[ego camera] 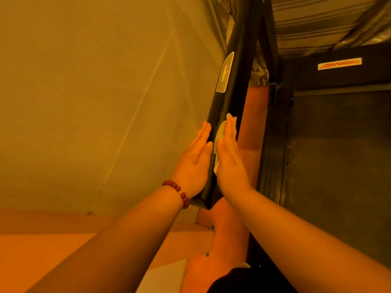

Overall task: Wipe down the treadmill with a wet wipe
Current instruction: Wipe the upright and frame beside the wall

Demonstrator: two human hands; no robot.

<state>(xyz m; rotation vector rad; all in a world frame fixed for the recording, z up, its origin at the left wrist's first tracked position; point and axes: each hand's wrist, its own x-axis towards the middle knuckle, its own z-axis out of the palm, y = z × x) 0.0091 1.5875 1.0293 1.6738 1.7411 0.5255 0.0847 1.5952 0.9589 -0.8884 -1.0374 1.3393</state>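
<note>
Centre of frame: right hand [229, 159], fingers straight and together, pressing wet wipe [219, 136] flat against black treadmill upright [234, 98]; left hand [193, 163], fingers likewise straight, laid on the upright's left side, bead bracelet [177, 191] at wrist; pale label [225, 72] higher up.

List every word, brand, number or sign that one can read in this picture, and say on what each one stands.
White badge on the treadmill hood: red slanted lettering, probably a brand, too blurred to read.
Pale sticker on the black rail: no words, only a dark line mark with a short crossbar.
No other text or number shows.
</note>
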